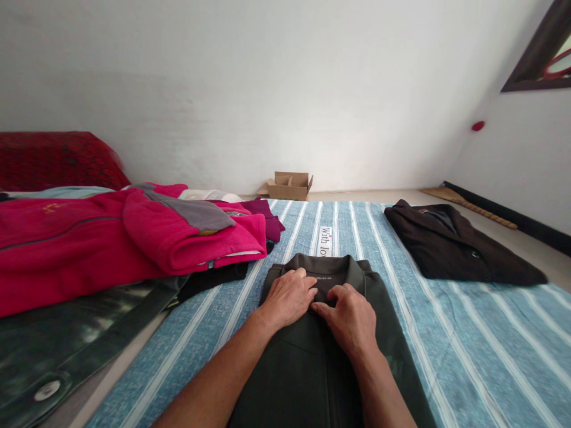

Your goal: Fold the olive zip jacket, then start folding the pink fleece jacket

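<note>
Pressing dark jacket collar | both hands flat | bedsheet label reads "With lo"

Bedsheet: spread across the floor, running from the near edge to the far middle.
Jacket: lies on the bedsheet, near centre, collar at its far end.
Left hand and right hand: side by side, both resting on the jacket just near of its collar, fingertips almost touching.
Second jacket: folded on the bedsheet, far right, well apart from the hands.
Pile of clothes: left of the jacket, overlapping the bedsheet's left edge.
Pillow: behind the pile, far left.
Cardboard box: on the floor beyond the bedsheet, against the far wall.
Stick: on the floor along the right wall.
</note>
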`<action>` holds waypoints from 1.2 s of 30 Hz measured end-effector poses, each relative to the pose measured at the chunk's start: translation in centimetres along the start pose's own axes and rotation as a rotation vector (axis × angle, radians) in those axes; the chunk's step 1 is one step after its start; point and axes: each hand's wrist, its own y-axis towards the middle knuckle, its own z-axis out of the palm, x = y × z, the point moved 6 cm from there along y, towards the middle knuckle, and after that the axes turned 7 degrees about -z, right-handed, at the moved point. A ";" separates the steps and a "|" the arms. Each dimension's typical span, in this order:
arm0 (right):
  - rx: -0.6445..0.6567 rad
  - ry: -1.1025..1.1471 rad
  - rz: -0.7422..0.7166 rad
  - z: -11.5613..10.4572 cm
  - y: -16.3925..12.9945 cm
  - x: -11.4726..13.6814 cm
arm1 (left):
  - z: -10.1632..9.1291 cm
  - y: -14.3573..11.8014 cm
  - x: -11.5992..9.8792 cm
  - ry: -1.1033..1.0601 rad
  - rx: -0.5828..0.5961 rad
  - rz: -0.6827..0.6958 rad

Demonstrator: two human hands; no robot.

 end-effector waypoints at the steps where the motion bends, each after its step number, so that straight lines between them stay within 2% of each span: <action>1: -0.002 0.000 -0.002 0.0 0.0 0.0 | -0.1 0.0 0.0 -0.001 0.001 -0.004; 9: -0.002 -0.001 -0.002 0.0 -0.1 0.0 | -0.4 0.0 0.0 -0.017 0.038 -0.035; 36: 0.021 -0.022 0.004 -0.1 0.0 0.2 | -0.2 0.0 0.0 -0.002 0.009 -0.019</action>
